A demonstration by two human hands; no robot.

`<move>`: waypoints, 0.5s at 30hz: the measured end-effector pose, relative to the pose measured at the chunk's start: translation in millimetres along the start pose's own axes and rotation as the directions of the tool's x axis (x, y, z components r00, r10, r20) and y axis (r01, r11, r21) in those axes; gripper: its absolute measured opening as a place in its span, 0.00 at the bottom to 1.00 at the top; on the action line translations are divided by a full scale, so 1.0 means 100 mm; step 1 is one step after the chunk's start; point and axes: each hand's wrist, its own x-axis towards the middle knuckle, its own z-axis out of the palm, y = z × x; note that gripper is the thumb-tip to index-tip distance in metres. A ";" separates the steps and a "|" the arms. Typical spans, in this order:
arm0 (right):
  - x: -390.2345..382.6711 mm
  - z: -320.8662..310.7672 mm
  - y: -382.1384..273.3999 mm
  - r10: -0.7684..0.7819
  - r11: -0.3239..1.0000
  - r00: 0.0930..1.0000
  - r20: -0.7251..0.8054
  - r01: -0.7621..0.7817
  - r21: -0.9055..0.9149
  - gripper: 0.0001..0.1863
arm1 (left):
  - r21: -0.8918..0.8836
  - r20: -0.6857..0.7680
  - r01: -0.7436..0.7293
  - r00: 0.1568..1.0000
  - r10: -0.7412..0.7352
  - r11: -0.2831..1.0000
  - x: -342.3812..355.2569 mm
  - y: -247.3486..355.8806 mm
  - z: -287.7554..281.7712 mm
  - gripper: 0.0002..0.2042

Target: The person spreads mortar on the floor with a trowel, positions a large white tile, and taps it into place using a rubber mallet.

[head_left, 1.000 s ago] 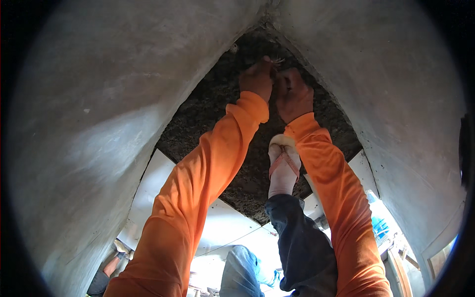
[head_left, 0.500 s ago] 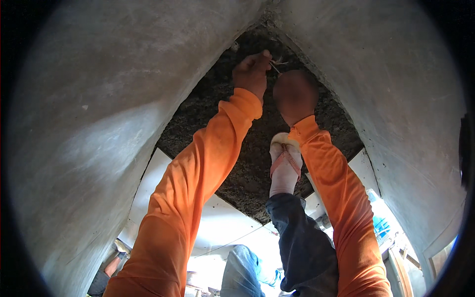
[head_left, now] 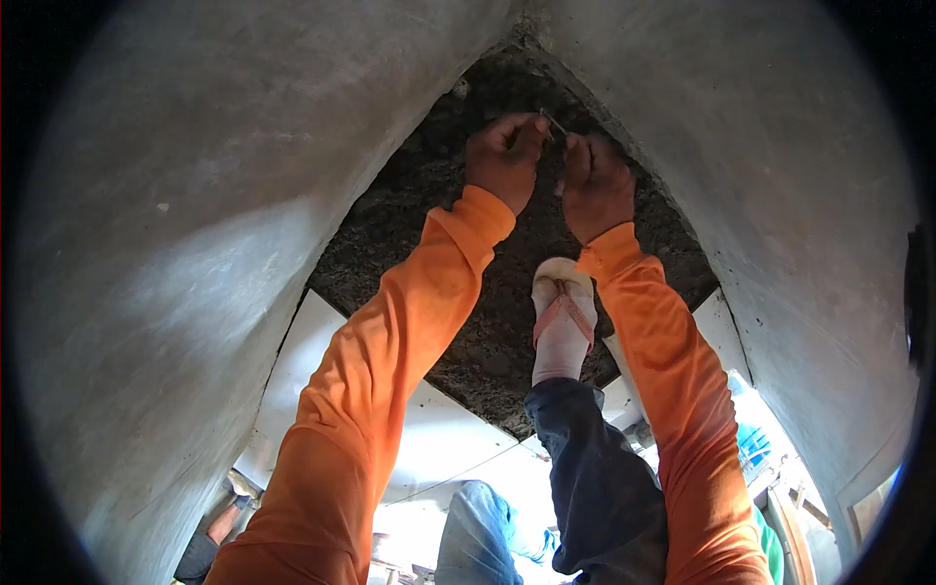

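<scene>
Both my hands are close together over rough dark mortar or soil [head_left: 478,341] in the corner. My left hand [head_left: 505,161] is closed, with thumb and forefinger pinched on one end of a thin pale strand or pin [head_left: 554,124]. At its other end are the closed fingertips of my right hand [head_left: 598,190], which appear to grip it. The piece is too small to tell its exact kind. Below my right hand, my foot in a thong sandal [head_left: 563,317] stands on the dark patch.
Grey plastered walls [head_left: 195,244] rise on both sides and meet at the far corner. White floor tiles [head_left: 439,444] border the dark patch on the near side. Part of another person's arm [head_left: 224,522] shows at the lower left, and blue items [head_left: 751,444] lie at the lower right.
My right hand, blurred before, is now still and slightly farther right, its fingertips at the thin piece. My left hand has shifted slightly right and lower. Something green now shows at the lower right.
</scene>
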 end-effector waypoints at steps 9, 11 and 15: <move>0.22 -0.31 0.38 -0.133 0.892 0.990 -0.047 0.099 -0.441 0.14 | 0.146 0.096 0.198 0.972 -0.213 0.969 0.27 -0.01 -0.26 0.09; 0.21 -0.35 0.39 -0.063 0.852 0.998 -0.014 0.046 -0.522 0.14 | 0.044 0.076 0.313 0.946 -0.316 0.949 0.49 0.15 -0.17 0.09; 0.24 -0.16 0.36 0.045 0.923 0.999 -0.002 -0.042 -0.383 0.15 | 0.157 0.155 0.305 0.932 -0.329 0.939 0.91 -0.01 0.02 0.09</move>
